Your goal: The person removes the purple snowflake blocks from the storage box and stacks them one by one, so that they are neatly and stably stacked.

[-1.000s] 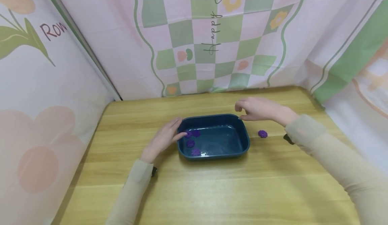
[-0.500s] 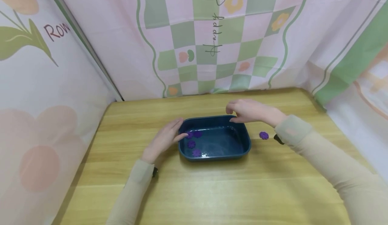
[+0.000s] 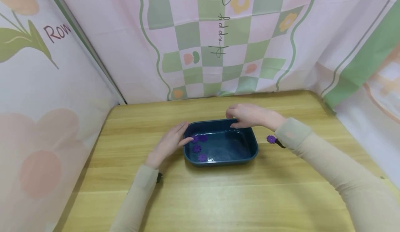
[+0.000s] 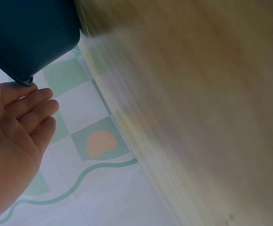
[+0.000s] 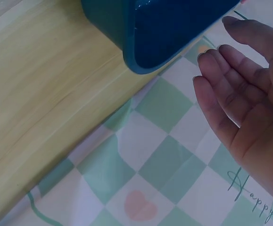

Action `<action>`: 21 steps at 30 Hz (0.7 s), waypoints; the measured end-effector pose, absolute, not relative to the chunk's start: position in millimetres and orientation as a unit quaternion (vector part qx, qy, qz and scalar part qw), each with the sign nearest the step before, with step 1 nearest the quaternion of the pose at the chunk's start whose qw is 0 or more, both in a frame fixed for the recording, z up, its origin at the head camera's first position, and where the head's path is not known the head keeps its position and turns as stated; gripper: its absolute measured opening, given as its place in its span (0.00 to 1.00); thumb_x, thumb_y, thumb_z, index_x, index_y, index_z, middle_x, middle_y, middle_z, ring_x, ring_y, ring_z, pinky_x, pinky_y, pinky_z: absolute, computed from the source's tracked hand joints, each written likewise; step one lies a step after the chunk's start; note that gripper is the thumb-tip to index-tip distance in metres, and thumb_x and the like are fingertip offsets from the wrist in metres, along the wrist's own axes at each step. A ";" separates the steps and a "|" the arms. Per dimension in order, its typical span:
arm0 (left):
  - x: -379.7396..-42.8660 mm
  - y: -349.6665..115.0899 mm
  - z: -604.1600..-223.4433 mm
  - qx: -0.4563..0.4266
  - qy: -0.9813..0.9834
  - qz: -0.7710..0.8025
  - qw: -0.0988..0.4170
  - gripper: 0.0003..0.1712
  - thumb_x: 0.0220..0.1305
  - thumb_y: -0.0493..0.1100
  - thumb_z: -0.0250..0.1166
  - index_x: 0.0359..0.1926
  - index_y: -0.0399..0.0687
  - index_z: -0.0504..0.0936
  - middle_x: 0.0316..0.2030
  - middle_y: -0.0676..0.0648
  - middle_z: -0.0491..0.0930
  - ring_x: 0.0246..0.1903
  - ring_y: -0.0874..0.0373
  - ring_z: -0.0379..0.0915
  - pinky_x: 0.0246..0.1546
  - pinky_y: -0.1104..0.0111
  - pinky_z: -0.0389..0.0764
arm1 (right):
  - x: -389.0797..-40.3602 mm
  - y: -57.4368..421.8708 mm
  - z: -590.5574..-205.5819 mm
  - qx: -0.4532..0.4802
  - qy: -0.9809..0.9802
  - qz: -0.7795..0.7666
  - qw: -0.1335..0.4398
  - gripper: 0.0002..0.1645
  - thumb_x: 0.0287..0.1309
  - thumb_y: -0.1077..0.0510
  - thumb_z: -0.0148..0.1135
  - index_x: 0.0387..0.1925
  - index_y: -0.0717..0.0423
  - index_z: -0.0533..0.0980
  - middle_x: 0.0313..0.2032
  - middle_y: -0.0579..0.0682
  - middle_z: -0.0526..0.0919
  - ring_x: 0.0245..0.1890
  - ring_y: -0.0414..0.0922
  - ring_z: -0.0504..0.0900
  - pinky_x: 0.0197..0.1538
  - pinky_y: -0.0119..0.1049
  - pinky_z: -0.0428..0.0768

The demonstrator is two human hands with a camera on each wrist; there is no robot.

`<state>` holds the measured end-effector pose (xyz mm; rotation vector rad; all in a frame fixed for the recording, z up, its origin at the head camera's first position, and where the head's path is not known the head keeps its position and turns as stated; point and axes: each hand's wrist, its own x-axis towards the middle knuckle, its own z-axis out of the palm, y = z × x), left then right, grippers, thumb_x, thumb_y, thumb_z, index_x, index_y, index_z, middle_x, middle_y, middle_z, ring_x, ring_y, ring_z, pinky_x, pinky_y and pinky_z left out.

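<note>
A dark blue rectangular tray (image 3: 222,163) sits on the table. Toward its left end lie several purple flower-shaped discs (image 3: 197,148). My left hand (image 3: 168,143) is at the tray's left rim, its thumb over the inside and its straight fingers outside; the left wrist view shows the forefinger at the rim corner. Above the far right rim hovers my right hand (image 3: 250,115), loosely curved, thumb apart from the fingers. In the right wrist view the hand (image 5: 254,99) holds nothing and appears apart from the tray. One more purple disc (image 3: 271,139) lies right of the tray, near the right wrist.
The wooden table (image 3: 200,197) extends around the tray on all sides. A checkered curtain (image 3: 212,65) hangs along its far edge. Printed fabric walls (image 3: 47,138) close in the left and right sides.
My right hand has moved left, from beside the far right corner to over the far rim. The left hand and the discs have stayed in place.
</note>
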<state>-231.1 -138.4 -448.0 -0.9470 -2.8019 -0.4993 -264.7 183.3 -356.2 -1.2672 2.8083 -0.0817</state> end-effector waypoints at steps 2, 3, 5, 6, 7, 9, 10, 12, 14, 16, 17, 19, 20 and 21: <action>-230.6 -138.5 -447.3 -0.314 -0.932 -0.168 0.070 0.40 0.69 0.57 0.60 0.69 0.33 0.66 0.69 0.33 0.68 0.69 0.41 0.66 0.72 0.53 0.69 | -264.4 180.3 -356.3 -0.414 0.909 -0.026 0.034 0.16 0.54 0.55 0.73 0.41 0.58 0.80 0.39 0.52 0.85 0.37 0.45 0.83 0.44 0.42 0.86; -230.5 -138.6 -447.2 -0.313 -0.932 -0.168 0.070 0.40 0.69 0.57 0.60 0.70 0.33 0.66 0.69 0.33 0.68 0.70 0.41 0.66 0.72 0.53 0.69 | -264.4 178.9 -356.5 -0.415 0.909 -0.026 0.037 0.16 0.54 0.55 0.73 0.41 0.58 0.80 0.39 0.52 0.85 0.38 0.46 0.83 0.44 0.43 0.86; -230.1 -138.6 -446.9 -0.313 -0.932 -0.168 0.069 0.40 0.69 0.58 0.60 0.70 0.33 0.67 0.69 0.34 0.68 0.70 0.41 0.66 0.72 0.53 0.69 | -264.1 175.9 -356.6 -0.418 0.907 -0.027 0.043 0.16 0.54 0.54 0.73 0.42 0.58 0.80 0.39 0.52 0.84 0.38 0.46 0.83 0.45 0.43 0.86; -230.2 -138.6 -447.3 -0.314 -0.932 -0.167 0.070 0.40 0.69 0.58 0.60 0.69 0.33 0.67 0.69 0.33 0.68 0.70 0.41 0.66 0.72 0.52 0.69 | -264.5 174.5 -357.4 -0.422 0.905 -0.026 0.044 0.16 0.54 0.54 0.72 0.42 0.58 0.80 0.39 0.52 0.84 0.38 0.46 0.83 0.44 0.43 0.86; -230.3 -138.8 -447.5 -0.314 -0.932 -0.167 0.070 0.40 0.69 0.58 0.60 0.70 0.33 0.66 0.69 0.33 0.68 0.70 0.41 0.65 0.72 0.52 0.69 | -264.6 172.8 -357.7 -0.425 0.904 -0.025 0.046 0.17 0.54 0.54 0.72 0.42 0.58 0.80 0.39 0.52 0.84 0.38 0.46 0.83 0.44 0.43 0.86; -230.5 -139.3 -447.8 -0.315 -0.932 -0.165 0.070 0.40 0.70 0.58 0.59 0.70 0.33 0.66 0.69 0.34 0.68 0.70 0.40 0.65 0.72 0.52 0.69 | -265.2 169.9 -359.1 -0.431 0.901 -0.023 0.048 0.17 0.54 0.53 0.72 0.42 0.58 0.80 0.39 0.52 0.84 0.37 0.45 0.83 0.43 0.42 0.86; -230.7 -139.5 -448.1 -0.315 -0.932 -0.163 0.070 0.40 0.70 0.58 0.59 0.70 0.33 0.66 0.69 0.34 0.68 0.70 0.40 0.65 0.72 0.51 0.69 | -265.2 168.4 -359.4 -0.433 0.900 -0.022 0.048 0.17 0.54 0.53 0.72 0.42 0.58 0.80 0.39 0.51 0.84 0.36 0.45 0.83 0.43 0.42 0.86; -231.0 -139.7 -448.5 -0.313 -0.934 -0.160 0.067 0.40 0.70 0.59 0.58 0.70 0.34 0.65 0.70 0.35 0.67 0.70 0.40 0.65 0.72 0.52 0.68 | -265.2 165.7 -360.1 -0.437 0.898 -0.020 0.049 0.17 0.55 0.53 0.72 0.42 0.58 0.80 0.39 0.51 0.84 0.36 0.45 0.83 0.43 0.41 0.86; -231.1 -139.7 -448.3 -0.311 -0.935 -0.160 0.063 0.41 0.70 0.60 0.58 0.71 0.35 0.65 0.70 0.36 0.66 0.70 0.41 0.64 0.73 0.52 0.68 | -264.9 163.0 -360.5 -0.437 0.898 -0.021 0.053 0.17 0.55 0.53 0.72 0.42 0.58 0.80 0.39 0.51 0.84 0.37 0.45 0.83 0.44 0.41 0.86; -231.3 -139.6 -448.2 -0.309 -0.935 -0.162 0.060 0.41 0.70 0.60 0.57 0.71 0.35 0.65 0.71 0.36 0.66 0.71 0.42 0.64 0.73 0.53 0.67 | -264.6 160.4 -360.6 -0.435 0.898 -0.020 0.061 0.17 0.55 0.53 0.72 0.42 0.58 0.80 0.39 0.51 0.84 0.38 0.45 0.83 0.44 0.42 0.86; -231.4 -139.6 -448.1 -0.308 -0.935 -0.163 0.060 0.41 0.70 0.60 0.57 0.71 0.35 0.65 0.71 0.36 0.66 0.71 0.42 0.64 0.73 0.53 0.67 | -264.6 159.0 -361.0 -0.434 0.898 -0.018 0.066 0.17 0.55 0.53 0.72 0.43 0.58 0.80 0.40 0.51 0.84 0.38 0.46 0.83 0.44 0.42 0.86; -231.5 -139.5 -447.8 -0.308 -0.935 -0.165 0.059 0.41 0.70 0.60 0.58 0.71 0.35 0.65 0.71 0.36 0.66 0.71 0.42 0.64 0.73 0.53 0.67 | -264.7 156.2 -362.0 -0.432 0.898 -0.013 0.077 0.17 0.56 0.53 0.72 0.43 0.58 0.80 0.41 0.51 0.84 0.39 0.46 0.83 0.45 0.42 0.86; -231.6 -139.5 -447.8 -0.308 -0.935 -0.164 0.058 0.41 0.70 0.60 0.58 0.71 0.35 0.65 0.71 0.36 0.66 0.71 0.42 0.63 0.74 0.53 0.67 | -264.6 154.9 -362.5 -0.431 0.899 -0.009 0.082 0.17 0.56 0.53 0.72 0.43 0.58 0.80 0.41 0.51 0.84 0.40 0.45 0.83 0.45 0.41 0.86; -231.7 -139.6 -447.8 -0.308 -0.935 -0.163 0.058 0.41 0.70 0.60 0.57 0.71 0.35 0.65 0.71 0.36 0.66 0.71 0.42 0.63 0.74 0.53 0.67 | -264.4 153.5 -362.6 -0.428 0.899 -0.007 0.088 0.18 0.56 0.52 0.72 0.44 0.58 0.80 0.41 0.51 0.84 0.40 0.45 0.83 0.46 0.42 0.86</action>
